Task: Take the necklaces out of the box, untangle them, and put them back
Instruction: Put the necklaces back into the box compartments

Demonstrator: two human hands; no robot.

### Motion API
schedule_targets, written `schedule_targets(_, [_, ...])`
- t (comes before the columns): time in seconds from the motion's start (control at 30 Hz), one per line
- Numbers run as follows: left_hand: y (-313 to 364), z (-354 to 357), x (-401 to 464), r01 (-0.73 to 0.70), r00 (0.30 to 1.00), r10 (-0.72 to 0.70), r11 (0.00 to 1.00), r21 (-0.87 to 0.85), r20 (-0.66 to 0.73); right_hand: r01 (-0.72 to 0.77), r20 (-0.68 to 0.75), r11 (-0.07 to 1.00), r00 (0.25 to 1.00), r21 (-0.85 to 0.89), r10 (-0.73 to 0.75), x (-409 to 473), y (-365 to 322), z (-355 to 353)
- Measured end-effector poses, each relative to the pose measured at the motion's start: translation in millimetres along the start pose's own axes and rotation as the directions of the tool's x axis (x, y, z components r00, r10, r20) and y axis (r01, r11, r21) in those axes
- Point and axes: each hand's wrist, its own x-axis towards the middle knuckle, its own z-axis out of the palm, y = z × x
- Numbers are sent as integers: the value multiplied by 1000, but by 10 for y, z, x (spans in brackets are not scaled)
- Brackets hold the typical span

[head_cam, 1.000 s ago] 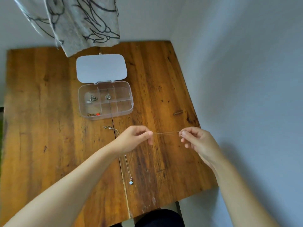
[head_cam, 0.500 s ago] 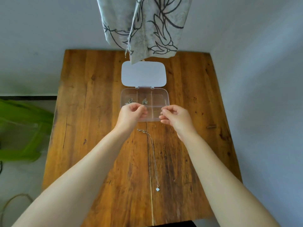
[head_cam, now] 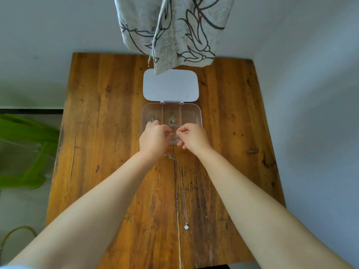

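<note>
Clear plastic compartmented box (head_cam: 197, 113), lid open, on grained wooden bench (head_cam: 108, 133). Left hand (head_cam: 154, 139) and right hand (head_cam: 192, 137) — fingertips pinched, contents indiscernible — over its near compartments; fine chain necklace (head_cam: 181, 187) lies straight nearby.

Soft even daylight, wide-angle edge distortion

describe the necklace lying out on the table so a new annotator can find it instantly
Start at the clear box with its lid open, mid wooden table. Below it, between the two forearms, a thin chain runs straight toward the near edge. Unlike the bunched chains in the box's compartments, it lies stretched out on the wood and ends in a small white pendant.
</note>
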Motion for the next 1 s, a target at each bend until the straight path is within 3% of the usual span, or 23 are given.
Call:
schedule_targets(0.13, [-73, -28, -7, -48, 998, 47, 998, -26, -29, 21, 19, 999, 1000, -28, -20, -31, -3, -78])
schedule_targets(0.27, [-206, -100, -235, -244, 970, 241, 964, -108, -37, 26, 14, 999, 1000, 18, -26, -350, 167, -285])
schedule_targets(0.43, [-432, 70, -502, -402, 907, 388, 914, 64, 162, -127, 113, 992, 985, -14, 127, -1084, 797, -162])
schedule_targets(0.53, [-439, 164, -450, -467, 866, 413, 870, 157, 282, -258, 94, 966, 961, -18, 259, -1462, 1143, 98])
schedule_targets(0.63, [-430, 225, -398, -512, 845, 423, 817, 265, 328, -285, 49, 958, 957, -46, 287, -1735, 1352, 353])
schedule_targets(0.87, [-414, 256, -392, -486, 855, 427, 857, 170, 293, -235, -108, 918, 972, -320, 211, -1937, 1310, 728])
schedule_targets(0.93, [-421, 248, -401, -418, 878, 392, 907, 42, 276, -208, -132, 911, 976, -356, 171, -1931, 1290, 796])
schedule_targets(1.0, [-392, 202, -393, -259, 915, 284, 958, -123, 288, -198, -147, 915, 977, -351, 156, -1927, 1271, 855])
